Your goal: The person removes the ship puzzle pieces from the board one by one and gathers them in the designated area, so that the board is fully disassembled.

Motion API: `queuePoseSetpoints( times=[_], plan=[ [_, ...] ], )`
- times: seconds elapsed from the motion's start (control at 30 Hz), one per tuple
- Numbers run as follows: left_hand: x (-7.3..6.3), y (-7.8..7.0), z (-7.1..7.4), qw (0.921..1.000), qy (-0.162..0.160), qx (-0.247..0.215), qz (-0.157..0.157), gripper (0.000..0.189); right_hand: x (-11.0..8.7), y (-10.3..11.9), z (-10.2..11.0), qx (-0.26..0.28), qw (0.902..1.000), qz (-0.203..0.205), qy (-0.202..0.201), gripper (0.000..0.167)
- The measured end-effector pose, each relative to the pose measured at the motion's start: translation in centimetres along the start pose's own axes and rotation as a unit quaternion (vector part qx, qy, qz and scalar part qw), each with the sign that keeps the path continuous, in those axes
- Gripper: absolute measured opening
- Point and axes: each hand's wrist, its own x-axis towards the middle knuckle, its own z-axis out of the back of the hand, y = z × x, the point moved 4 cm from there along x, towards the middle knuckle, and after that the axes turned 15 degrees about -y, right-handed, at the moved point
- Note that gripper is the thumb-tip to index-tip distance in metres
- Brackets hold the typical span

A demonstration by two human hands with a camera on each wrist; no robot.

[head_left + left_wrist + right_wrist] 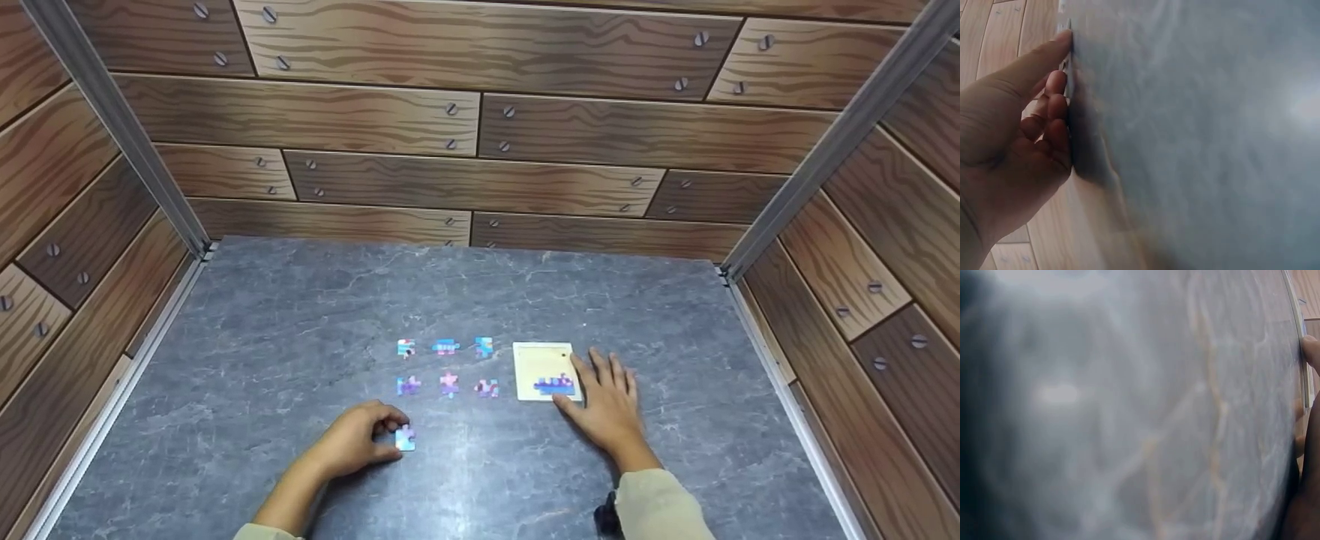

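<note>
In the head view, my left hand (pixel 352 442) rests low on the tabletop. Its thumb and curled fingers pinch a light blue and purple jigsaw puzzle piece (pixel 405 438) by its edges; the left wrist view barely shows it. My right hand (pixel 609 405) lies with fingers spread along the right side of a cream puzzle tray (pixel 529 371), its thumb at the lower edge. Joined blue and purple pieces (pixel 553 385) sit in the tray's lower right. In the right wrist view, only part of the right hand (pixel 1311 354) shows beside the tray edge.
Left of the tray, loose pieces lie in two rows: an upper row with a blue piece (pixel 446 346) and a lower row with a pink piece (pixel 448 384). Wood-patterned walls (pixel 480 120) enclose the grey marbled table (pixel 300 315). A black object (pixel 606 516) is by the right sleeve.
</note>
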Motion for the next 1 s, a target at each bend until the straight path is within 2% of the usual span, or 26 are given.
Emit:
queuePoseSetpoints(
  times=[0.17,0.53,1.0],
  plan=[
    [-0.20,0.54,0.08,0.9996,0.006,-0.022,0.019,0.045,-0.04,0.18,0.03,0.005,1.0000,-0.001,-0.002,0.090],
    [0.20,0.65,-0.32,0.9984,0.027,-0.031,0.038,0.037,0.07,0.13,0.13,0.000,1.0000,0.002,-0.003,0.090],
    [-0.10,0.58,0.17,0.9979,0.028,-0.057,0.014,0.050,-0.05,0.19,0.18,0.001,1.0000,0.000,-0.003,0.090]
  ],
)
